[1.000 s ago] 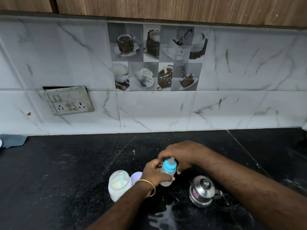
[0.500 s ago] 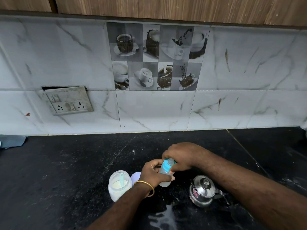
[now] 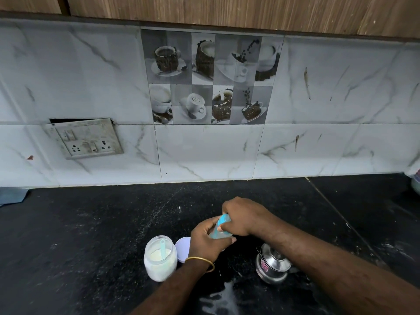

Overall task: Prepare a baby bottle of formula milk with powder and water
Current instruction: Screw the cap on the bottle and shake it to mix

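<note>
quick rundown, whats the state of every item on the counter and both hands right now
small clear baby bottle with blue cap: held tilted, cap on
left hand: gripping the bottle's body
right hand: closed over the blue cap
clear plastic powder jar: open, upright, white powder and a blue scoop inside
pale lilac jar lid: off, lying beside the jar
small steel lidded pot: lid on, upright
black stone counter: white spill at the near edge

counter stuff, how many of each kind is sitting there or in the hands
Baby bottle, held in both hands: 1
Open powder jar with a blue scoop inside: 1 jar, 1 scoop
Loose jar lid beside the jar: 1
Lidded steel pot: 1
Blue cloth at the far left edge: 1
Total: 6
</note>
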{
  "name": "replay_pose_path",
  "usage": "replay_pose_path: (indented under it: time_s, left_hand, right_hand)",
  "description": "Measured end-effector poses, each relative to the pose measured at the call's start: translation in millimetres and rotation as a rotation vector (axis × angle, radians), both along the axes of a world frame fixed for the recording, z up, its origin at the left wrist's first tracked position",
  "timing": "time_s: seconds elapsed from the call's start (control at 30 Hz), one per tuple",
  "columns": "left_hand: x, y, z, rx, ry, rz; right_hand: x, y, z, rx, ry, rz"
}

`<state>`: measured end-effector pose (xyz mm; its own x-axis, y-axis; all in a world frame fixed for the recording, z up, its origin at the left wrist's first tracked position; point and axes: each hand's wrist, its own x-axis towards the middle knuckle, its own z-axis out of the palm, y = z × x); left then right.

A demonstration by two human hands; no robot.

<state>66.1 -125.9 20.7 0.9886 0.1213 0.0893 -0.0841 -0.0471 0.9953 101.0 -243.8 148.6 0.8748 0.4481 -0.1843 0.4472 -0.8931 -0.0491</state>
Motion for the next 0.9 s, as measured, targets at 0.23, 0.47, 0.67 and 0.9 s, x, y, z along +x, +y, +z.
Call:
replay_pose_path:
  time_s: [0.23, 0.47, 0.67, 0.9]
  left_hand:
    - [3.7, 6.8, 2.3, -0.089, 0.063, -0.044]
    - [5.7, 13.6, 11.2, -0.096, 0.050, -0.064]
    - [3.6, 12.8, 9.1, -0.009, 0.055, -0.086]
    - [-2.8, 10.5, 4.9, 0.084, 0.035, -0.112]
  right_hand:
    - [-0.6, -22.9, -22.4, 0.469, 0.042, -0.046]
    - [-34.8, -39.8, -60.4, 0.824, 0.158, 0.054]
    - [-43.1, -37.5, -79.0, 0.854, 0.081, 0.025]
    - [-40.7, -31.9, -87.8, 0.852, -0.045, -0.029]
